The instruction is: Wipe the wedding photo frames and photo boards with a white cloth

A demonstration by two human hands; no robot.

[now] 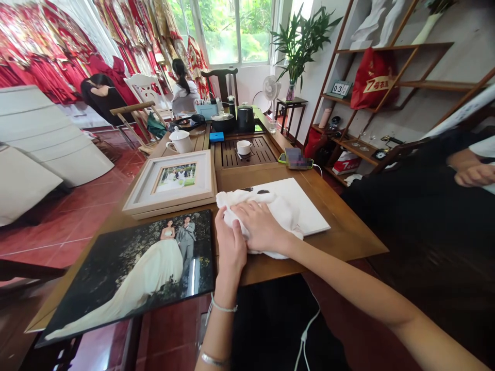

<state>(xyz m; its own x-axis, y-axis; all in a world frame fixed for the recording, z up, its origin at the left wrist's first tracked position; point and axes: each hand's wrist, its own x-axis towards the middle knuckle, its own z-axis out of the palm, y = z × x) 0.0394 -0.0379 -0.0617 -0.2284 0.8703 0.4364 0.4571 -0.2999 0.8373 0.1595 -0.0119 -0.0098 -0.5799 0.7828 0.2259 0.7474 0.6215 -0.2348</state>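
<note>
A white cloth (280, 208) lies bunched on a white flat board (305, 206) on the wooden table (348, 232). My right hand (261, 226) lies on the cloth, fingers together and pressing it down. My left hand (230, 242) grips the cloth's near left edge, fingers curled around it. A large dark wedding photo panel (131, 273) lies to the left, overhanging the table's front edge. Behind it stands a stack of framed photos (172, 185).
Farther back sit a tea tray (247, 152) with a white cup (243, 147), a teapot (181, 140), kettles and a phone (297, 158). Another person's arm (472, 172) is at the right. Two people sit by the red garments at the back. Shelves line the right wall.
</note>
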